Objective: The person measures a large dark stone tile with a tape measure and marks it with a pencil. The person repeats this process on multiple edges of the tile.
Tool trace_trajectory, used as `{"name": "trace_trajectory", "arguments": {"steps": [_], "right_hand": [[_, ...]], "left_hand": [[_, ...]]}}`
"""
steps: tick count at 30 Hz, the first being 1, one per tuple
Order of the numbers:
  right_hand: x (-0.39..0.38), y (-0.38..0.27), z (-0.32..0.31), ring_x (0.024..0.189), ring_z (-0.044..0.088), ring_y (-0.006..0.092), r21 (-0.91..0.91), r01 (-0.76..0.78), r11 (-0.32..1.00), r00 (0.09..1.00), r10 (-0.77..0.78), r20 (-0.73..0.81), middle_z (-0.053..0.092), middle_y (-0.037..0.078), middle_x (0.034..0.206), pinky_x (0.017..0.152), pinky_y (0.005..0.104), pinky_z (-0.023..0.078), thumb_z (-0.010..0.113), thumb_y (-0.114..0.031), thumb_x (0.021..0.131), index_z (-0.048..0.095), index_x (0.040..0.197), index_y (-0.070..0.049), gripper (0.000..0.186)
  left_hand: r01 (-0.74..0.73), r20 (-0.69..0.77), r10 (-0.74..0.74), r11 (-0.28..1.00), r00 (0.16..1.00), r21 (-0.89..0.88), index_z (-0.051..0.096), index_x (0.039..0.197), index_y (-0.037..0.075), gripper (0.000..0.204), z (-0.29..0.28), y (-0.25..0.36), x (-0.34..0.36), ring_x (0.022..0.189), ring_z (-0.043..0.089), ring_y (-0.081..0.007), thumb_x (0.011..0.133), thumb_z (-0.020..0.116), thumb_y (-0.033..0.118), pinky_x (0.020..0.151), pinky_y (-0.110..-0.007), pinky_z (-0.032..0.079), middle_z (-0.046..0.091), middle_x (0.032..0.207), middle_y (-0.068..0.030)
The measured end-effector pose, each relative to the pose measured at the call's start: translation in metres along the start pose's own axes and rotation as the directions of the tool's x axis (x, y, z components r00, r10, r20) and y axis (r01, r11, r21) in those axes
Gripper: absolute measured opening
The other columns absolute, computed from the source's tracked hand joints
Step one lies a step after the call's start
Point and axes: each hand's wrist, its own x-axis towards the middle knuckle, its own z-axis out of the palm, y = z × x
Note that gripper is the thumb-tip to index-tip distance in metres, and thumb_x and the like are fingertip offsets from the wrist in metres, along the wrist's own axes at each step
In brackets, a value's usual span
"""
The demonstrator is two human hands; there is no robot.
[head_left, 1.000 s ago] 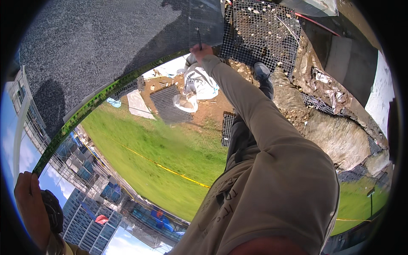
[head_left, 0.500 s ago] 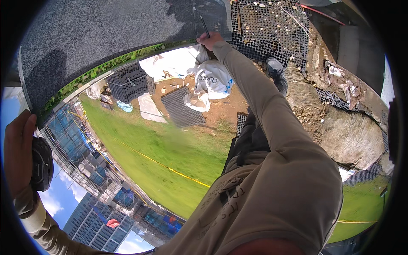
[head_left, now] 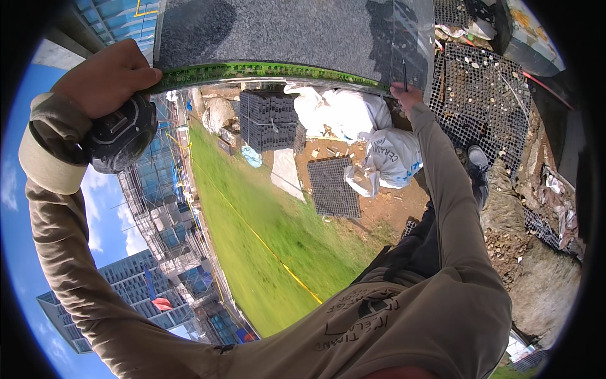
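Head view, outdoors, strong sun. A green tape measure blade (head_left: 265, 71) runs left to right along the near edge of a grey felt-like sheet (head_left: 284, 28) at the far side of the scene.

Left hand (head_left: 104, 76), far left: grip closed around a black tape measure case (head_left: 120, 136) that sits under the palm, thumb pressed down on the left end of the blade. The sleeve is beige, with a pale cuff at the wrist.

Right hand (head_left: 409, 96), far and right of centre: fingers pinched shut on a thin dark pencil (head_left: 404, 72) held nearly upright, its tip at the sheet just beyond the right end of the blade. The arm reaches out straight from the near right.

Past the sheet's edge, lower down: white bulk bags (head_left: 353, 114) on bare brown soil, a stack of black plastic grid panels (head_left: 268, 120), one single grid panel (head_left: 331, 186) lying flat, and a strip of green grass (head_left: 252, 221) crossed by a yellow line. More black grid mats (head_left: 486, 95), scattered with pale stones, lie right of the sheet. Scaffolded buildings (head_left: 164, 215) stand at the left under blue sky.
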Motion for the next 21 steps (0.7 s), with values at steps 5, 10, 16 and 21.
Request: {"name": "trace_trajectory", "arguments": {"steps": [5, 10, 16, 21], "right_hand": [[0.007, 0.005, -0.001, 0.042, 0.037, 0.0068, -0.076, 0.063, 0.995, 0.998, -0.065, -0.022, 0.055, -0.003, 0.060, 0.037, 0.0289, 0.026, 0.078, -0.020, 0.082, 0.073, 0.100, -0.009, 0.022], [0.007, 0.008, -0.004, 0.043, 0.040, 0.0077, -0.110, 0.073, 0.991, 0.997, -0.076, -0.025, 0.056, -0.003, 0.061, 0.038, 0.0288, 0.030, 0.079, -0.023, 0.082, 0.074, 0.098, -0.011, 0.022], [0.010, 0.007, -0.005, 0.046, 0.044, 0.0080, -0.114, 0.035, 0.993, 0.999, -0.037, -0.018, 0.058, -0.002, 0.064, 0.041, 0.0282, 0.034, 0.079, -0.024, 0.081, 0.074, 0.098, -0.011, 0.021], [0.019, 0.013, -0.011, 0.055, 0.055, 0.0120, -0.187, 0.080, 0.979, 0.996, -0.087, -0.033, 0.064, 0.001, 0.069, 0.048, 0.0304, 0.043, 0.080, -0.026, 0.079, 0.074, 0.098, -0.010, 0.025]], "left_hand": [[-0.076, 0.073, 0.072, 0.996, 0.995, 0.053, 0.067, 0.093, -0.001, 0.036, -0.004, 0.005, 0.004, 0.084, 0.059, -0.0259, 0.094, 0.060, 0.034, 0.077, -0.037, 0.045, 0.056, 0.094, -0.0127], [0.092, 0.259, -0.130, 0.984, 0.957, 0.154, 0.067, 0.097, 0.000, 0.035, -0.007, 0.020, 0.005, 0.087, 0.058, -0.0275, 0.096, 0.057, 0.034, 0.078, -0.038, 0.045, 0.054, 0.098, -0.0144], [-0.048, 0.081, 0.037, 0.990, 0.996, 0.135, 0.066, 0.102, 0.002, 0.033, 0.007, 0.007, -0.007, 0.090, 0.058, -0.0289, 0.096, 0.056, 0.032, 0.080, -0.039, 0.045, 0.055, 0.097, -0.0136], [-0.169, 0.038, 0.165, 0.949, 0.986, 0.265, 0.061, 0.096, 0.001, 0.036, 0.010, -0.003, 0.002, 0.078, 0.059, -0.0251, 0.092, 0.060, 0.038, 0.075, -0.038, 0.046, 0.057, 0.086, -0.0124]]}}
